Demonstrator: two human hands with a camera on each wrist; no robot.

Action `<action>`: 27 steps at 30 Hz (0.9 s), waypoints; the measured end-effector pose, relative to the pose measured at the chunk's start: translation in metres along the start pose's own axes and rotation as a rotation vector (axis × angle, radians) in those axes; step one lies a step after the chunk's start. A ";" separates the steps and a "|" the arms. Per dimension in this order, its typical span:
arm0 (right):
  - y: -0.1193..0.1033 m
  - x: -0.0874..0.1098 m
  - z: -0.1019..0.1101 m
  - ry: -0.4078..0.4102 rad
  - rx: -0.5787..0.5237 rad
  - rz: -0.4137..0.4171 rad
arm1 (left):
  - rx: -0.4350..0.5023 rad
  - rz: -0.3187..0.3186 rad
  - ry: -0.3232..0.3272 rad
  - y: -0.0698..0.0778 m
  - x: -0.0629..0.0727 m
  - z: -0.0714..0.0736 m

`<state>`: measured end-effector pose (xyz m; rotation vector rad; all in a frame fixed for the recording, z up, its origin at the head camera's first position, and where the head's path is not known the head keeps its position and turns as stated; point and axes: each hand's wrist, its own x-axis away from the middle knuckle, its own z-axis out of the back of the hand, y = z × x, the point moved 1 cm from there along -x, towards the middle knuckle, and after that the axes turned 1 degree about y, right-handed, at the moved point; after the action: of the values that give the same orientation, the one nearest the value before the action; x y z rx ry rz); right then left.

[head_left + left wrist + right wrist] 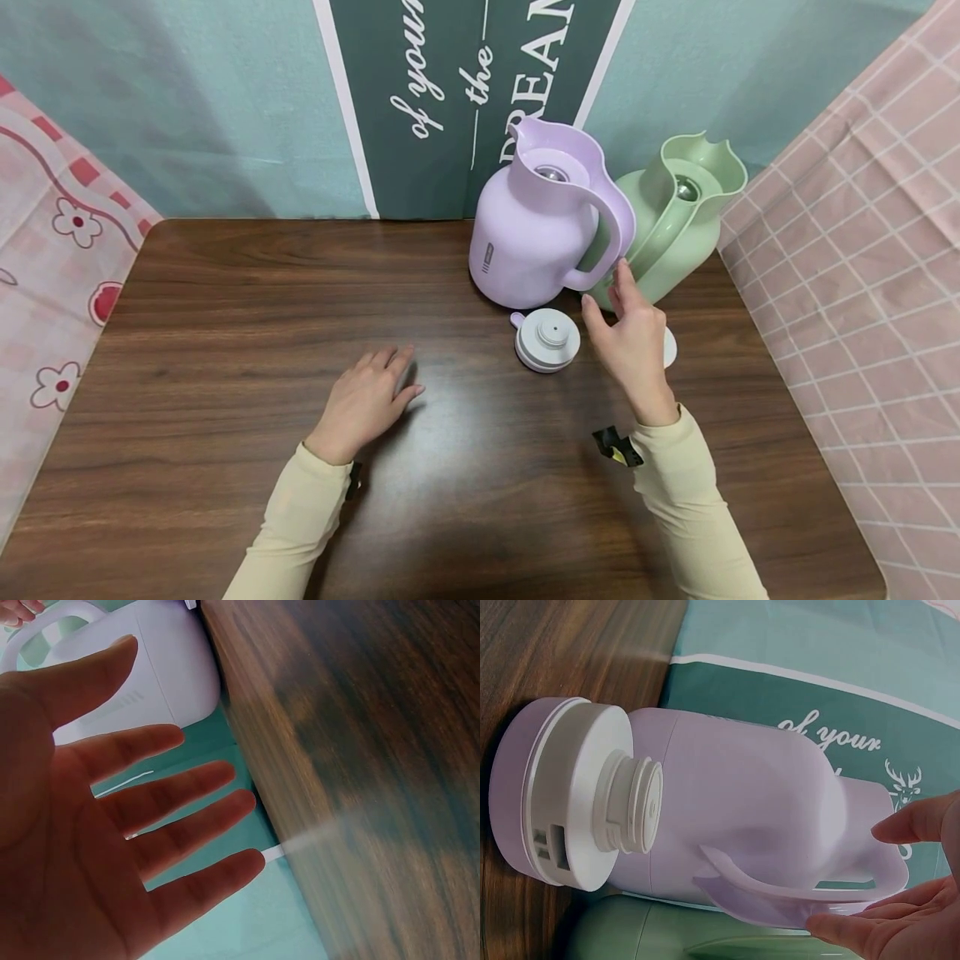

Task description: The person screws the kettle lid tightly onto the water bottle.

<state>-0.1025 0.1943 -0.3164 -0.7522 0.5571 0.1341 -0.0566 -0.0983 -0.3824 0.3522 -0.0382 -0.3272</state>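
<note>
The bench (225, 283) has a dark brown wood-grain top with streaks running left to right and a pale sheen around its middle. Along its far edge hangs a pale teal cloth (225, 100) with a dark green panel (442, 175) carrying white lettering; a pink cloth with white grid lines (862, 317) borders the right side, and a pink and white flowered cloth (45, 275) the left. At the far right of the bench the purple jug (521, 242) stands upright, its top uncovered and its handle turned right and near. The green jug (701, 237) stands just right of it, also uncovered. On the near side of the purple jug a lid (549, 340) lies upside down, white stem up, and a second white piece (670, 347) shows partly behind the right hand (630, 342). That hand's grip is spread wide, thumb apart from fingers, at the purple handle and holding nothing; whether it touches cannot be told. The left hand (362, 404), its grip loosely spread and holding nothing, is over the bench, left of the lid.
</note>
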 end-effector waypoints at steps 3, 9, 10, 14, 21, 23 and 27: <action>0.000 0.000 0.000 0.000 0.020 0.002 | -0.001 -0.005 -0.001 -0.001 0.000 -0.001; -0.002 -0.001 -0.001 -0.004 0.037 0.000 | -0.002 -0.003 -0.006 -0.001 0.001 -0.001; -0.002 -0.001 -0.002 -0.004 0.034 -0.003 | -0.001 -0.002 -0.008 -0.001 0.001 -0.001; -0.002 -0.002 -0.002 0.001 0.017 -0.018 | -0.002 0.006 -0.018 -0.002 0.001 -0.002; -0.004 -0.004 0.000 -0.023 -0.022 -0.075 | -0.011 0.018 -0.033 -0.004 0.001 -0.002; -0.004 -0.006 0.002 -0.040 -0.037 -0.102 | -0.011 0.017 -0.036 -0.004 0.001 -0.002; -0.006 -0.008 0.006 -0.084 -0.039 -0.141 | -0.012 0.009 -0.034 -0.004 0.000 -0.003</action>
<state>-0.1055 0.1947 -0.3052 -0.8173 0.4215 0.0461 -0.0575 -0.1004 -0.3863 0.3342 -0.0707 -0.3244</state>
